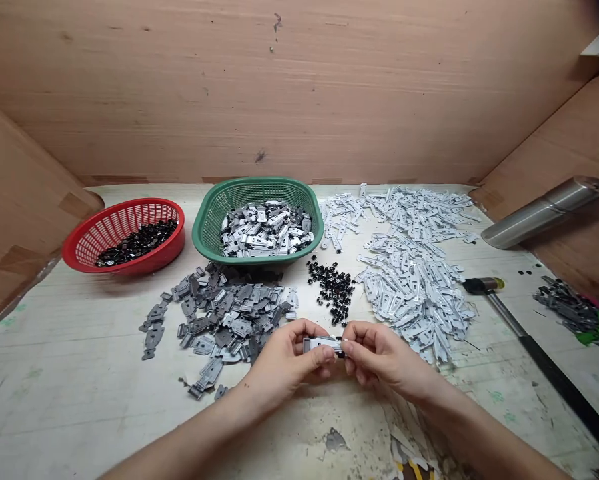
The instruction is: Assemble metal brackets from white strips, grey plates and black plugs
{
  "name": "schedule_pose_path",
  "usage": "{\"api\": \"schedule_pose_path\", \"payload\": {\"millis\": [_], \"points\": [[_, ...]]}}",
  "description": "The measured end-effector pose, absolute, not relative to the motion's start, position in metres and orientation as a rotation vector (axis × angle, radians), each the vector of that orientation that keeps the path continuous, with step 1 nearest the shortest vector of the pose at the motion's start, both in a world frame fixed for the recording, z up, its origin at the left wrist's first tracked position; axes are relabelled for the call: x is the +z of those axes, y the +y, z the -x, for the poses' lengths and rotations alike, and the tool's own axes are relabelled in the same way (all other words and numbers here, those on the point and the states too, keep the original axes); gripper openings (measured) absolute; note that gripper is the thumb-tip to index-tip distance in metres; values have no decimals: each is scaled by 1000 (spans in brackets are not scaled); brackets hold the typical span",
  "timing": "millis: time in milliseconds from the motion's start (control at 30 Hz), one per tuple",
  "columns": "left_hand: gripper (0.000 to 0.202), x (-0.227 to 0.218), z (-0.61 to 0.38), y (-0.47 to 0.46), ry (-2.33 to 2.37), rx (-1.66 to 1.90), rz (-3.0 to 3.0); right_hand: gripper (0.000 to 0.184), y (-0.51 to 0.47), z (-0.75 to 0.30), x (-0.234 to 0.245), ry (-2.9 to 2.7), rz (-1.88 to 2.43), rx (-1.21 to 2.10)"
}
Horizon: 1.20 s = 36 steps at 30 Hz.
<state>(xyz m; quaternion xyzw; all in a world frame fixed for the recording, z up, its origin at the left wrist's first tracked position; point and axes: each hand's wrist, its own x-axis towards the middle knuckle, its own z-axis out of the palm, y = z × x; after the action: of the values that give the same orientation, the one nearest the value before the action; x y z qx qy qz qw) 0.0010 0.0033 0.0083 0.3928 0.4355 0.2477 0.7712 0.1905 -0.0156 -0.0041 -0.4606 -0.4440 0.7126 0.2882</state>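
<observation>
A small white-and-grey toy car [319, 344] with black wheels is held between both hands in the middle front. My left hand [292, 357] pinches its left end, thumb across the top. With closed fingertips, my right hand [379, 357] grips its right end by the black wheels; the fingertips cover part of that end. Just beyond the hands lies a pile of black wheels [332, 290]. Grey base plates [234, 313] are heaped beside my left hand. White car bodies [409, 280] spread out past my right hand.
A green basket [204, 250] holds white-and-grey cars, and a red basket [172, 250] holds black parts. At right lie a hammer [534, 347] and dark scraps [569, 307], below a leaning metal cylinder [539, 217]. Cardboard walls [299, 100] enclose the table [94, 373].
</observation>
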Motion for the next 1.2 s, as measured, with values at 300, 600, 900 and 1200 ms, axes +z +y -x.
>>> {"api": "schedule_pose_path", "payload": {"millis": [300,600,900,1200], "points": [[32,15,-1,-1,936,622,-822,32,-25,-182,-11,-1131,1102,1857],[30,14,0,4,926,557,-840,34,-24,-178,-9,-1036,1154,1885],[17,20,7,9,961,661,-1714,33,-26,-171,-17,-919,1089,1919],[19,7,3,3,1015,685,-1715,36,-34,-167,-25,-913,1124,1902]]}}
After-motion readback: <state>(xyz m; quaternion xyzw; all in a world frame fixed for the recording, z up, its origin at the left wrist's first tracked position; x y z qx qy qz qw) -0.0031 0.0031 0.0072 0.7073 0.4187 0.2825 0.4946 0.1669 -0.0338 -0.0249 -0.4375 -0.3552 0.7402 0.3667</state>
